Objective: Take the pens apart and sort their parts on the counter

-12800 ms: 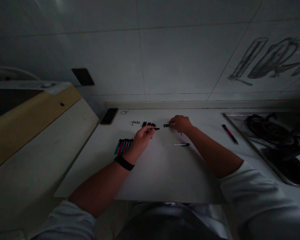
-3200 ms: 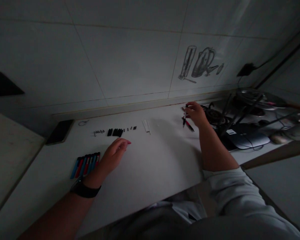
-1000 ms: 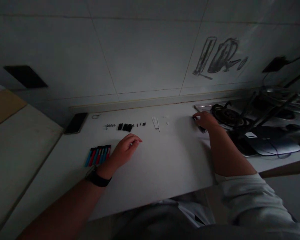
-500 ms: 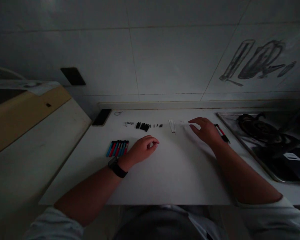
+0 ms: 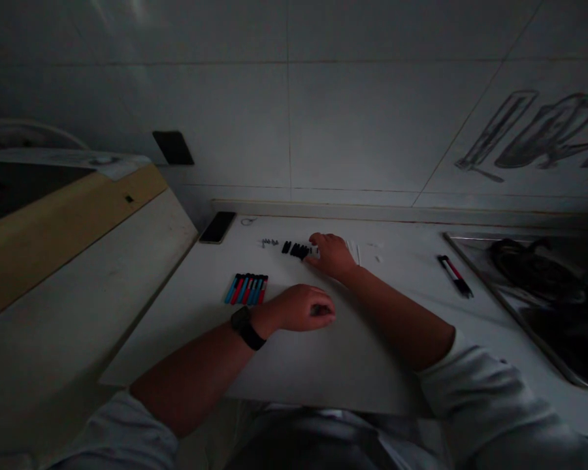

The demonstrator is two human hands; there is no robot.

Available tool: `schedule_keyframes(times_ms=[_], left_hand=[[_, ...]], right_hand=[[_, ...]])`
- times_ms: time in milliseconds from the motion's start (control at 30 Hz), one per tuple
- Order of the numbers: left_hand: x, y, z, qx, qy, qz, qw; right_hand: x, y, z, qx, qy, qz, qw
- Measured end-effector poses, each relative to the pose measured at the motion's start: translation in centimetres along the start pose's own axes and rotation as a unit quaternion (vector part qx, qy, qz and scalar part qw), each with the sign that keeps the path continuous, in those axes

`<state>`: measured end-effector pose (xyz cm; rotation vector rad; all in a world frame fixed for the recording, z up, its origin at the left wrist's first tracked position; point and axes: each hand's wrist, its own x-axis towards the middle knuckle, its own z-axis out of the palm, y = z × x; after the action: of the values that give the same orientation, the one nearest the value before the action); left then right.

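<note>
My left hand [image 5: 306,308], with a dark watch on its wrist, hovers over the white tabletop, fingers curled together. Something dark may show inside the curl, but I cannot make it out. Further back, my right hand [image 5: 332,256] has thumb and fingers apart beside the short black tubes [image 5: 300,250], partly covering the small parts there. Thin white sticks [image 5: 354,252] lie partly behind its wrist. Left of the tubes are tiny metallic pieces [image 5: 269,242], perhaps springs. Red and blue pen barrels [image 5: 247,289] with black ends lie in a row near my left wrist.
A phone [image 5: 218,227] and a thin ring [image 5: 248,221] lie at the back left. To the right rests a red and black pen [image 5: 455,275], beside a metal-rimmed tray or sink [image 5: 500,303]. A pale panel [image 5: 102,261] stands along the left edge.
My right hand has swung left from beside the white sticks to the black tubes, uncovering the pen on the right. The left hand stays curled, slightly nearer me. The view has shifted.
</note>
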<state>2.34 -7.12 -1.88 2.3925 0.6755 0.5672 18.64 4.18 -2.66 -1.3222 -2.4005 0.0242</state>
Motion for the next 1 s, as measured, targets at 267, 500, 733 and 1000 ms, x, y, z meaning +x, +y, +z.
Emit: schedule_keyframes(times_ms=[267,500,733,1000], left_hand=[[0.1,-0.2,0.2,-0.005,0.006,-0.006,1.0],[0.1,-0.5,0.4,0.0,0.008,-0.004,1.0],[0.1,-0.3,0.3,0.004,0.003,-0.002,1.0],[0.2,-0.3,0.2,0.006,-0.005,-0.004,1.0]], right_hand=[[0.9,-0.8,1.3,-0.011,-0.021,0.012,1.0],[1.3,-0.4,1.7,0.007,-0.023,0.015,1.0],[1.5,0.1,1.7,0.045,-0.025,0.006,0.999],[1.7,0.5,2.4,0.043,-0.017,-0.002,0.999]])
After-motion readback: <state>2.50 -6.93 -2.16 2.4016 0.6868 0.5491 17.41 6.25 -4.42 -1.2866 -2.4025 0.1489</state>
